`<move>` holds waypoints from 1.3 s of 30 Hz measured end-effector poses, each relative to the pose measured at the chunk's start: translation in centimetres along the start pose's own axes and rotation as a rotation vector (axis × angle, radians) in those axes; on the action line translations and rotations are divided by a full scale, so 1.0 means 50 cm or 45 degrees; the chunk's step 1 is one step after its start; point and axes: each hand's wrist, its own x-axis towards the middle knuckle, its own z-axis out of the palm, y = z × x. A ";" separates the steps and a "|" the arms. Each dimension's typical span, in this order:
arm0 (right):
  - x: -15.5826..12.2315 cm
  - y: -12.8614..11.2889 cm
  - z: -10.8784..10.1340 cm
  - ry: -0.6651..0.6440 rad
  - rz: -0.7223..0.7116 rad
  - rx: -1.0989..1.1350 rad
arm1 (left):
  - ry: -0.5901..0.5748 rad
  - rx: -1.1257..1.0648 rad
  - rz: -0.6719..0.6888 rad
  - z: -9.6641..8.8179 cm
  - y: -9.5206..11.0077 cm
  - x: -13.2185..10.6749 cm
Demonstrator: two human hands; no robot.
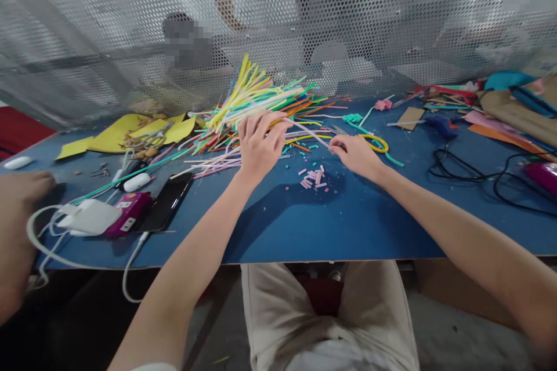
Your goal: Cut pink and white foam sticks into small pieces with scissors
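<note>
A thin lilac pipe cleaner [307,130] stretches between my two hands above the table. My left hand [261,148] pinches its upper left end, fingers bent over it. The fingertips of my right hand [357,155] are closed at its lower right end. Metal scissor blades [336,130] show just beyond my right fingers; whether that hand also grips them is hidden. A yellow loop [378,141] curves out behind this hand. Below the stem lie several short cut pink pieces [313,177], with small teal bits [300,148] farther back.
A big heap of coloured pipe cleaners [261,101] lies behind my left hand. Left are a phone [167,203], white charger [89,216], cables, yellow sheets [108,134] and another person's arm [20,214]. Right are black cables [461,171] and craft scraps. Perforated metal [278,17] stands behind.
</note>
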 end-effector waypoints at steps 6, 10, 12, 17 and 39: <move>0.002 0.008 0.004 0.134 0.107 0.331 | -0.288 -0.113 0.028 0.000 0.054 -0.004; 0.003 0.008 0.019 0.164 0.237 0.696 | -0.666 -0.185 0.007 0.007 0.092 -0.014; 0.003 0.005 0.026 0.181 0.285 0.832 | -0.793 -0.221 -0.011 0.009 0.106 -0.020; 0.003 -0.004 0.040 0.209 0.376 1.059 | -0.936 -0.224 -0.103 0.018 0.126 -0.030; 0.011 0.005 0.031 0.332 0.413 1.533 | -0.886 -0.316 -0.211 0.010 0.079 -0.017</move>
